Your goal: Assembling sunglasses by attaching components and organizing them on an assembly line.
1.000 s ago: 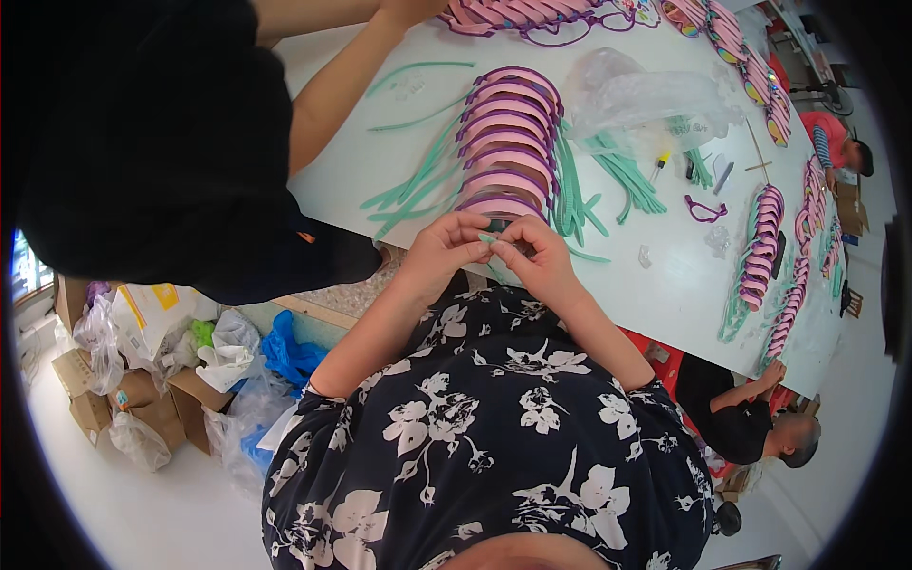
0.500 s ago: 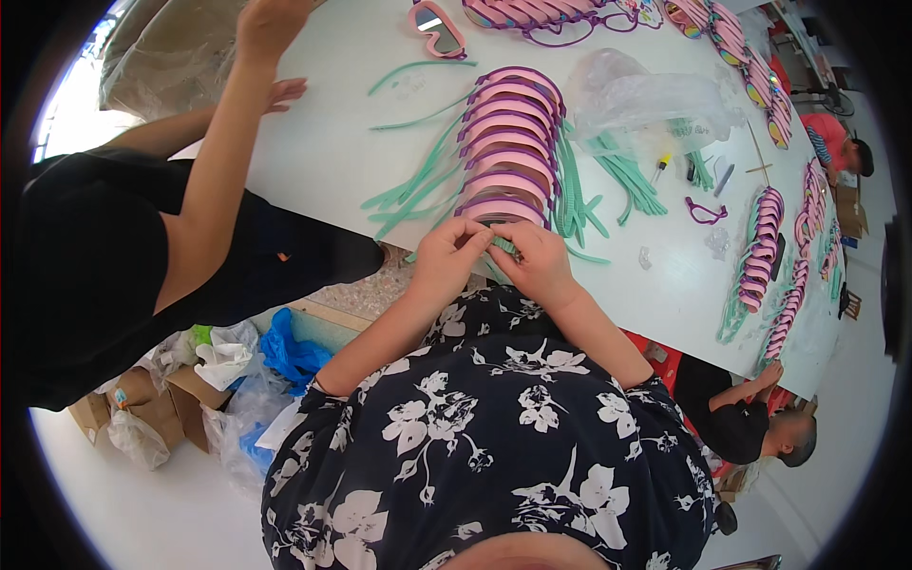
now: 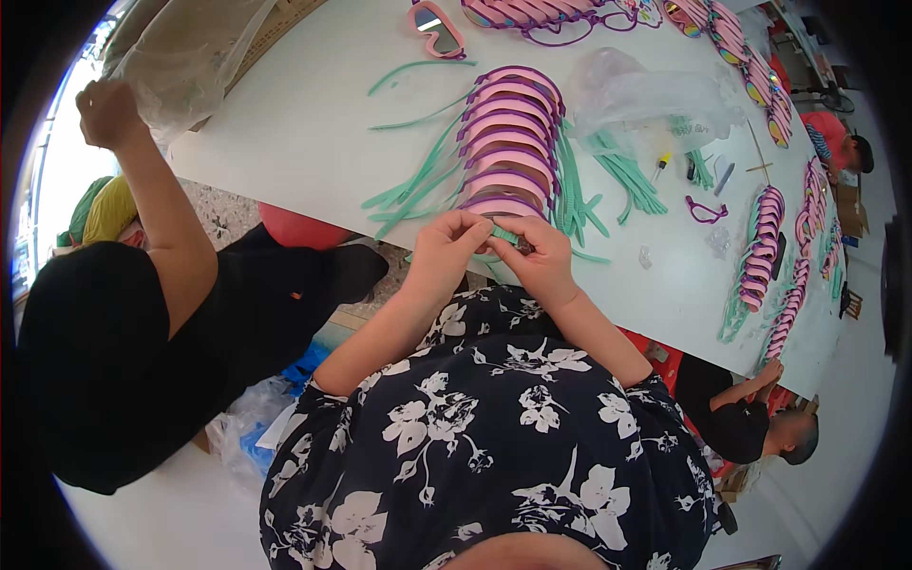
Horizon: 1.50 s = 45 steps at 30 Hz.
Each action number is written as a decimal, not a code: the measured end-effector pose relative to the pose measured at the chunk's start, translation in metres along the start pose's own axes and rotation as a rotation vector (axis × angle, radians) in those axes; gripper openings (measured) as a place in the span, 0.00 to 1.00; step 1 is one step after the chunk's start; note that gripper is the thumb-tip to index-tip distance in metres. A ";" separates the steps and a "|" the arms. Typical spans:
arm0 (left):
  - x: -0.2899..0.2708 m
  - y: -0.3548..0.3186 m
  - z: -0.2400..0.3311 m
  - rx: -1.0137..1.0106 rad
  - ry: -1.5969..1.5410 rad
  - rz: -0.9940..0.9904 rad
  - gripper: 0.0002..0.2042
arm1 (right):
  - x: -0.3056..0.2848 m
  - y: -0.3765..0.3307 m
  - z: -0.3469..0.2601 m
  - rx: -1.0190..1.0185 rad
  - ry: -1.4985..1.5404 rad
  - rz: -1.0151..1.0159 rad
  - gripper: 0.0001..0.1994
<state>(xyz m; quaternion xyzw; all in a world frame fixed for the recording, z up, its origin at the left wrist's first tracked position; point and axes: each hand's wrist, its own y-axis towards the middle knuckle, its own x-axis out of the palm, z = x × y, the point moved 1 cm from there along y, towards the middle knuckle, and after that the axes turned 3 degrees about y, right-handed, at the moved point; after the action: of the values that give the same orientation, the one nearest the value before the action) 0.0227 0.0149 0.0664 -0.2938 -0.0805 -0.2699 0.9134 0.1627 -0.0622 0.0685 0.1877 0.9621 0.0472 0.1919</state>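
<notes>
The left hand and right hand meet at the near edge of the table. The grip of each hand pinches a short green strap between thumb and fingers. The strap is located just below the near end of a row of pink goggles. A clear bag lies to the right of the row.
</notes>
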 end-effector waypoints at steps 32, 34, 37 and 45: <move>-0.006 0.034 0.017 0.717 1.111 -0.193 0.07 | -0.017 0.019 0.009 -0.224 -0.329 -0.203 0.11; -0.007 0.036 0.016 0.761 1.101 -0.195 0.07 | -0.015 0.016 0.022 -0.218 -0.370 -0.203 0.11; -0.010 0.040 0.012 0.839 1.106 -0.178 0.06 | -0.014 0.015 0.030 -0.213 -0.349 -0.222 0.12; -0.007 0.029 0.000 0.916 0.985 -0.068 0.05 | -0.020 0.011 0.033 -0.041 -0.146 -0.347 0.11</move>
<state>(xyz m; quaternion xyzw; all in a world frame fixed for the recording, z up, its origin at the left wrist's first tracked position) 0.0326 0.0375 0.0505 0.2833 0.2301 -0.3398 0.8668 0.1962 -0.0584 0.0465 0.0181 0.9624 0.0194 0.2704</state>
